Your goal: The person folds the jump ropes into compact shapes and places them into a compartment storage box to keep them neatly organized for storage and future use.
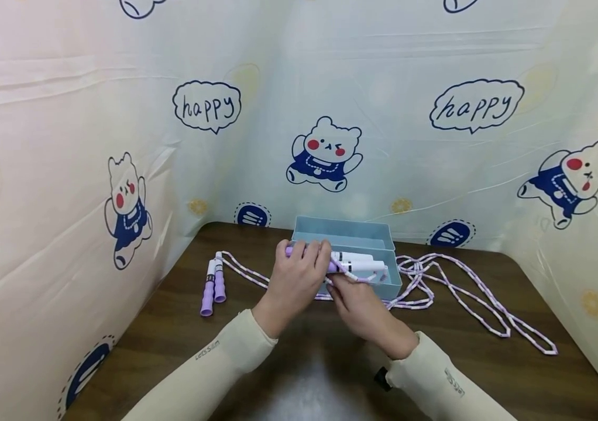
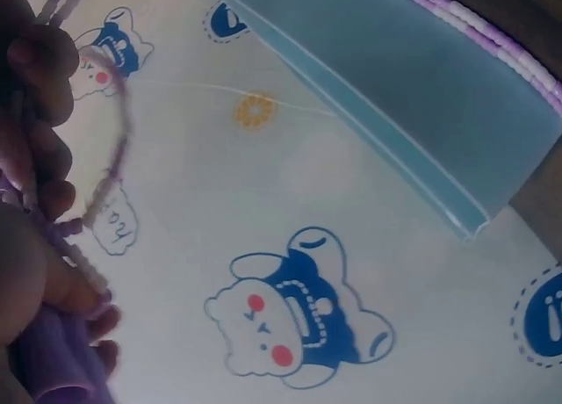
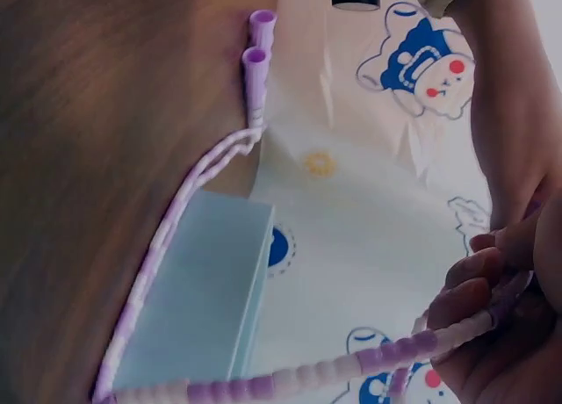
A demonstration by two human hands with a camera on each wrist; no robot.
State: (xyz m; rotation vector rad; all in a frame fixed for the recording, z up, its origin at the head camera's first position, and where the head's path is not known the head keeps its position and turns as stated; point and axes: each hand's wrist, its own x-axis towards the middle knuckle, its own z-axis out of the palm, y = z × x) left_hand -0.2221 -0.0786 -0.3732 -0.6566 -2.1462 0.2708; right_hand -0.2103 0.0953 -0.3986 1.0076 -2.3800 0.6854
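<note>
My left hand point(image 1: 301, 269) grips the purple ends of two jump rope handles point(image 1: 364, 266), whose white parts point right above an open light-blue box point(image 1: 343, 234). The same purple grip point(image 2: 61, 360) shows at the lower left of the left wrist view. Just below, my right hand point(image 1: 359, 307) holds the pink-and-white beaded cord point(image 3: 386, 356) between curled fingers. Part of that cord point(image 2: 110, 184) hangs in a loop beside the left hand. The hands overlap in the head view and hide the box's front left part.
Left of the box lie two purple-and-white handles point(image 1: 213, 286) of another jump rope. Beaded cord point(image 1: 480, 289) spreads in loops on the brown wooden table point(image 1: 172, 345) to the right. A printed curtain point(image 1: 383, 175) encloses the back and sides.
</note>
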